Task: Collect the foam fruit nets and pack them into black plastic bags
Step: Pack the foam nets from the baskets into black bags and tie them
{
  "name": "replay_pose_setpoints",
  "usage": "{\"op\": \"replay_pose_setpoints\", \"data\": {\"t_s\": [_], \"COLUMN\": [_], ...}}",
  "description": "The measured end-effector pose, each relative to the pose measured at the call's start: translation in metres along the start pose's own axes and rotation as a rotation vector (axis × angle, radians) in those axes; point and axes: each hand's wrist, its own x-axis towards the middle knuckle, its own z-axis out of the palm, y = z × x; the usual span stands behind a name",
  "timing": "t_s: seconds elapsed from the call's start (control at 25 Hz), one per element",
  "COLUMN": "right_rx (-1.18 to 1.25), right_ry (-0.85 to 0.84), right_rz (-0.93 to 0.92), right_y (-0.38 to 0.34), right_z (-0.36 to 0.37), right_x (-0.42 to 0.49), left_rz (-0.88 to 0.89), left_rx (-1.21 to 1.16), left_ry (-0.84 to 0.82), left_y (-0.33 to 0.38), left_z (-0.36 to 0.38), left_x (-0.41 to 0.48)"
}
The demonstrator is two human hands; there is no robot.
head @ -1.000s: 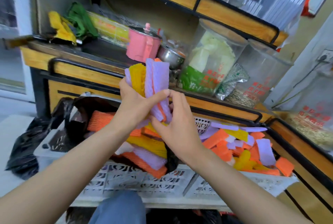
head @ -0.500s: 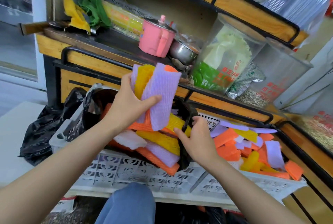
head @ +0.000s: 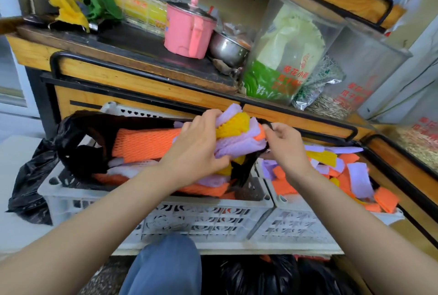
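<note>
My left hand (head: 198,143) grips a bundle of purple, yellow and orange foam nets (head: 237,136) and holds it low at the mouth of the black plastic bag (head: 78,145). The bag sits open in the left white crate (head: 166,214), with orange and purple nets packed inside. At the bag's right rim my right hand (head: 284,145) pinches the black edge, right beside the bundle. Loose foam nets (head: 350,169) in orange, purple and yellow lie piled in the right white crate (head: 308,228).
A wooden shelf unit with black metal rails (head: 142,81) stands behind the crates, bearing a pink pot (head: 187,31), a steel bowl (head: 227,50) and clear containers (head: 289,45). More black bags (head: 260,275) lie on the floor below. My knee (head: 166,266) is under the crates.
My left hand has brought the net bundle down from chest height to the bag's mouth. My right hand moved up to the bag's right rim and took hold of it.
</note>
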Motion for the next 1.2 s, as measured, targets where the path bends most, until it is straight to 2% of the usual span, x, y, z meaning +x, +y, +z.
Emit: {"op": "replay_pose_setpoints", "data": {"t_s": [0.16,0.32,0.44,0.6,0.76,0.8,0.84,1.0,1.12,1.2], "right_rx": [0.140,0.079,0.072,0.096,0.072,0.070,0.071,0.110,0.161,0.181], "right_ry": [-0.077,-0.093,-0.062,-0.006,-0.011,-0.008,0.000,0.049,0.069,0.075], "right_rz": [0.091,0.029,-0.033,-0.091,-0.140,-0.145,-0.145,-0.087,-0.039,-0.058], "right_y": [0.002,0.007,0.007,0.005,0.001,0.000,0.000,0.001,-0.001,-0.004], "right_z": [-0.020,-0.022,-0.024,-0.029,-0.024,-0.022,-0.020,-0.022,-0.026,-0.029], "right_x": [-0.007,-0.009,-0.008,-0.004,0.000,0.000,0.002,0.016,0.025,0.028], "left_rz": [-0.014,0.181,0.245,0.185,-0.052,-0.096,-0.071,0.165,0.259,0.394], "left_rx": [0.104,0.276,0.336,0.450,0.520,0.509,0.515,0.533,0.382,0.423], "left_ry": [-0.161,-0.331,-0.356,-0.304,-0.502,-0.499,-0.422,-0.127,-0.007,0.034], "left_y": [-0.011,-0.004,0.000,-0.019,-0.046,-0.050,-0.052,-0.056,-0.050,-0.048], "left_z": [0.025,0.051,0.059,0.054,0.056,0.059,0.063,0.077,0.073,0.067], "left_x": [0.012,0.012,0.017,0.035,0.044,0.042,0.039,0.023,0.019,0.022]}}
